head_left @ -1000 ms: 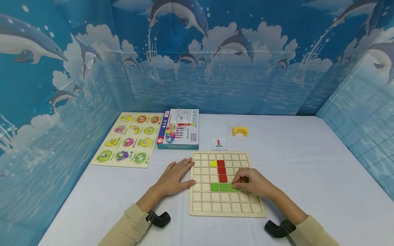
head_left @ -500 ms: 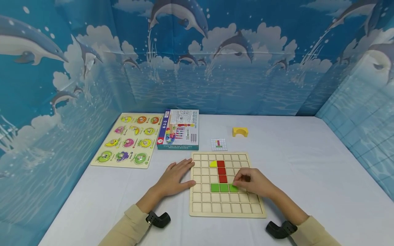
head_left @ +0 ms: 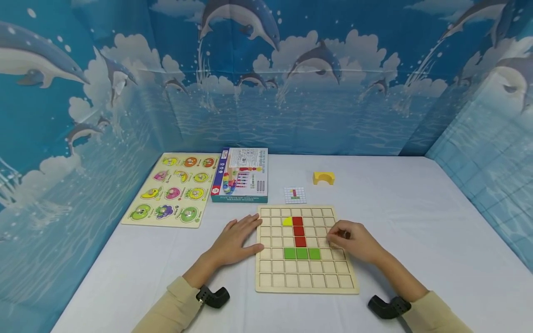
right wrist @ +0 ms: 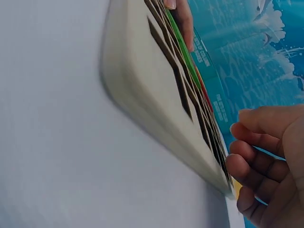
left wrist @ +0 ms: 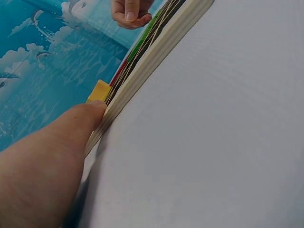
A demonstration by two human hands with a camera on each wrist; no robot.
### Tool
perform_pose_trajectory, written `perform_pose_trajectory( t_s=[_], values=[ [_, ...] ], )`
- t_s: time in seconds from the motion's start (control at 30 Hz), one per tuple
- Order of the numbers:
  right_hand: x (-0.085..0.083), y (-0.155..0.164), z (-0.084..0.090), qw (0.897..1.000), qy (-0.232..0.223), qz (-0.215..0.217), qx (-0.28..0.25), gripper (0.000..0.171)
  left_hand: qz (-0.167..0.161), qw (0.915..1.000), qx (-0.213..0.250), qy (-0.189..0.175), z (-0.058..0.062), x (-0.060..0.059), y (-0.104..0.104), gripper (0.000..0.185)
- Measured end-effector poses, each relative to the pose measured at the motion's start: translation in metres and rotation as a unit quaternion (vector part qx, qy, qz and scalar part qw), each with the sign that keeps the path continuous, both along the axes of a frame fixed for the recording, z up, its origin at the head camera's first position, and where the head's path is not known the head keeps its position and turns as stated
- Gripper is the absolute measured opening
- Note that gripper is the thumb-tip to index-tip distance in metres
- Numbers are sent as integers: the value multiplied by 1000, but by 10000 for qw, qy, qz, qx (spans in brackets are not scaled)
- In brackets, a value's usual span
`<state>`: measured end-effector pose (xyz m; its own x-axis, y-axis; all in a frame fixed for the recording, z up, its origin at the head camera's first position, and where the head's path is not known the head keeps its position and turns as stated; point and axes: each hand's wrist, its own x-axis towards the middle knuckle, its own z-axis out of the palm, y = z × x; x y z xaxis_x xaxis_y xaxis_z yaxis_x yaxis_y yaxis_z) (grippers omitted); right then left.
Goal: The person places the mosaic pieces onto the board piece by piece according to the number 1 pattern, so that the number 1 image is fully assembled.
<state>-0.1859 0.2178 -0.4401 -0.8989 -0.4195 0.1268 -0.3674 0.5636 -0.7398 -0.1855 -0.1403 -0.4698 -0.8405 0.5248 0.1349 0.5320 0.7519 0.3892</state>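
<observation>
A wooden grid board [head_left: 291, 280] lies on the white table. It holds a column of three red tiles [head_left: 299, 231], a row of three green tiles [head_left: 301, 253] and a yellow quarter-round tile [head_left: 288, 221]. My left hand [head_left: 245, 233] rests flat on the table, its straight fingers against the board's left edge [left wrist: 152, 52]. My right hand [head_left: 341, 236] hovers over the board's right side, just right of the red column. Its fingers [right wrist: 251, 156] are loosely curled and I see nothing in them.
A fruit peg puzzle [head_left: 170, 187] and a colourful box [head_left: 241, 175] lie at the back left. A small pattern card [head_left: 294, 194] sits just behind the board, and a yellow arch block [head_left: 324, 177] lies farther back. Dolphin-print walls enclose three sides.
My right hand has come off the third green tile and drawn back to the right. That tile now lies uncovered in its cell. The left hand has stayed put.
</observation>
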Motion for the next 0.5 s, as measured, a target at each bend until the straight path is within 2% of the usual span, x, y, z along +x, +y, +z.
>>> perform_pose_trajectory(
  t_s=[0.3,0.5],
  values=[
    [-9,17,2,9986,168,-461,191,8,-24,10000,29,16,1,-1,-4,75],
    [-16,26,5,9971,267,-540,465,9,111,9997,133,-168,7,-1,-9,75]
  ],
)
